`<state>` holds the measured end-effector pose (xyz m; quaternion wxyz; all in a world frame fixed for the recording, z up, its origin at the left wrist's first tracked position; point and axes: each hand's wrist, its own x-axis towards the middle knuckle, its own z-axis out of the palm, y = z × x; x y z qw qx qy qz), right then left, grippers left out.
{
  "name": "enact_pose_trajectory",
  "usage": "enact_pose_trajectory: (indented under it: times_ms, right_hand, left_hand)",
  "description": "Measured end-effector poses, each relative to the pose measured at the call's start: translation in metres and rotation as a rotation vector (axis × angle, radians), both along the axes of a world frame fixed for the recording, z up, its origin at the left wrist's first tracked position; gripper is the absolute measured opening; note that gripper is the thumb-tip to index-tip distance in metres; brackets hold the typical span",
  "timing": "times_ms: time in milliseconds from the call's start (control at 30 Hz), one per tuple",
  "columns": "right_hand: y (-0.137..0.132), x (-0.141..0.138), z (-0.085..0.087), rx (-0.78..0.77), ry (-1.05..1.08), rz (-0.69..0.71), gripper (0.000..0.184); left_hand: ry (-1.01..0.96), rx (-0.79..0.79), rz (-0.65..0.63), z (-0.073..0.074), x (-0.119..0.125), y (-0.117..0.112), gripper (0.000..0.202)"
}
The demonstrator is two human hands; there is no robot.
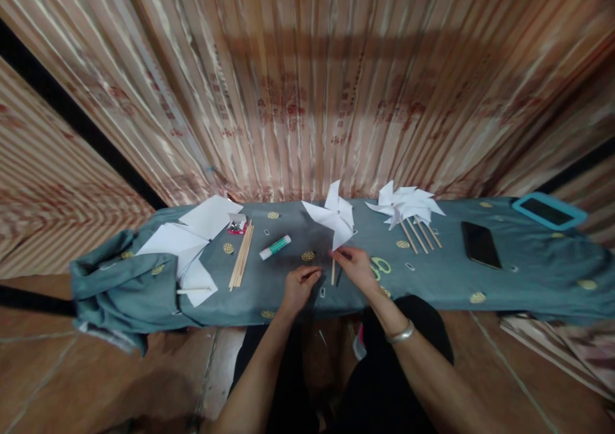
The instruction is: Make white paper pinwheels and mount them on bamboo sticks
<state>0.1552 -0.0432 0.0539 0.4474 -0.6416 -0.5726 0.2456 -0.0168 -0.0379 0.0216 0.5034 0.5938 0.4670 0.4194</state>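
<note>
A white paper pinwheel (334,216) on a wooden stick lies on the blue-grey cloth (288,293) in front of me. My right hand (354,264) pinches the pinwheel's lower blade near the stick, fingers closed on it. My left hand (298,284) rests just left of the stick, fingers curled round something thin that I cannot make out. Green-handled scissors (379,267) lie right beside my right hand.
Finished pinwheels (406,206) on sticks lie at the right. A glue stick (275,247), a bundle of wooden sticks (241,262), a small box (237,224) and white paper sheets (192,235) lie left. A dark phone (480,244) and a blue-framed tablet (548,211) lie far right.
</note>
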Motion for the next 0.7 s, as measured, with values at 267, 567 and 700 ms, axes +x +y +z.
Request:
enact_pose_trajectory:
  times_ms: [267,567,700]
  right_hand:
    - [0.021,0.106,0.042,-0.189,-0.438,-0.214,0.031]
    - [0.039,0.168,0.044,-0.442,-0.708,-0.393,0.022]
    - [0.048,0.173,0.035,-0.503,-0.746,-0.417,0.026]
  left_hand:
    - [0.047,0.052,-0.009,-0.004,0.002,-0.001,0.015]
    - [0.014,0.046,-0.022,-0.012,0.003,-0.002,0.018]
    - [0.018,0.029,-0.028,-0.013,0.004,-0.003,0.018]
